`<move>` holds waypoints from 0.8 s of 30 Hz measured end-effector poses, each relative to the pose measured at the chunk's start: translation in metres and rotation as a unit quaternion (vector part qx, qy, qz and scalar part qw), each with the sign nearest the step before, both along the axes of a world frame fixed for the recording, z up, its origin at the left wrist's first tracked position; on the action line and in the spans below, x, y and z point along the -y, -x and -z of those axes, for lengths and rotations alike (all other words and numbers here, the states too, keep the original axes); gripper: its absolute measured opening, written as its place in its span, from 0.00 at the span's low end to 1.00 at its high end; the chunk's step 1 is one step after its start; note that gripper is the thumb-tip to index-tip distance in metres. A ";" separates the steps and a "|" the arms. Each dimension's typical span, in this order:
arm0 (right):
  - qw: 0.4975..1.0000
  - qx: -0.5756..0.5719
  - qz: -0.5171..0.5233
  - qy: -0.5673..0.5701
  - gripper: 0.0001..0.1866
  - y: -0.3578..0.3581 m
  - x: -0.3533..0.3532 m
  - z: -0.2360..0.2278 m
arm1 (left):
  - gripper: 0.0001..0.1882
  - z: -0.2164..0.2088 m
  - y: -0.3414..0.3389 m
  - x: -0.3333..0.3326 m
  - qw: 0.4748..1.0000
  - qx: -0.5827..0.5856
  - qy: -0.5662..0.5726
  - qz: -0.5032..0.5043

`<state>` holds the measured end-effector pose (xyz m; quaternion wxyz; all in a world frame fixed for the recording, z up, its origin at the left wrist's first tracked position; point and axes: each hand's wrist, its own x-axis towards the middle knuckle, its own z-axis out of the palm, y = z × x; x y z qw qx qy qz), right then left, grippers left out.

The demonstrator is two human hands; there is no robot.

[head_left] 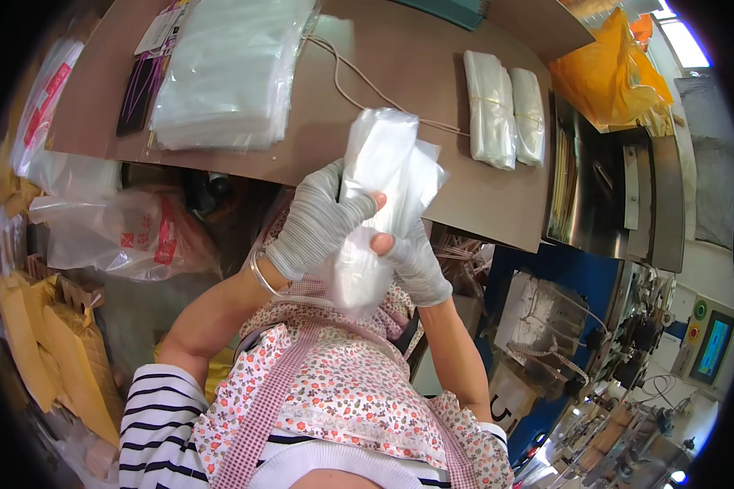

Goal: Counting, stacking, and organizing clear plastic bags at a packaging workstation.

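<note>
A folded bundle of clear plastic bags (pixel 377 175) is held up in front of my apron, at the table's near edge. My left hand (pixel 322 216), in a thin grey-white glove with bare thumb tip, grips it from the left. My right hand (pixel 416 261), gloved the same way, wraps its lower right side with the thumb across the front. The other fingers are mostly hidden behind the bundle. On the brown table lie a tall flat stack of clear bags (pixel 220 77) to the left and two rolled, banded bundles of bags (pixel 490 110) to the right.
A beige cord (pixel 355 69) runs over the brown table (pixel 318 134). Purple ties (pixel 143 85) lie at its left. Metal machinery with a control panel (pixel 711 346) stands at the right, below an orange bag (pixel 616 73). Plastic sacks (pixel 130 232) and brown paper packaging (pixel 65 350) crowd the left.
</note>
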<state>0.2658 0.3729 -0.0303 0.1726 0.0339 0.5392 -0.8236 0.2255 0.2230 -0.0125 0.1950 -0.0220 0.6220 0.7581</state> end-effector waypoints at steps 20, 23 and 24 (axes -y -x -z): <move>0.957 0.183 0.052 0.217 0.31 0.000 0.002 -0.009 | 0.20 -0.003 -0.002 0.109 0.939 0.126 -0.317 -0.050; 0.946 0.170 0.063 0.269 0.29 -0.006 0.000 -0.023 | 0.19 -0.018 -0.013 0.084 0.945 0.107 -0.303 -0.052; 0.946 0.171 0.066 0.266 0.29 -0.007 -0.001 -0.032 | 0.19 -0.033 -0.016 0.066 0.945 0.133 -0.296 -0.049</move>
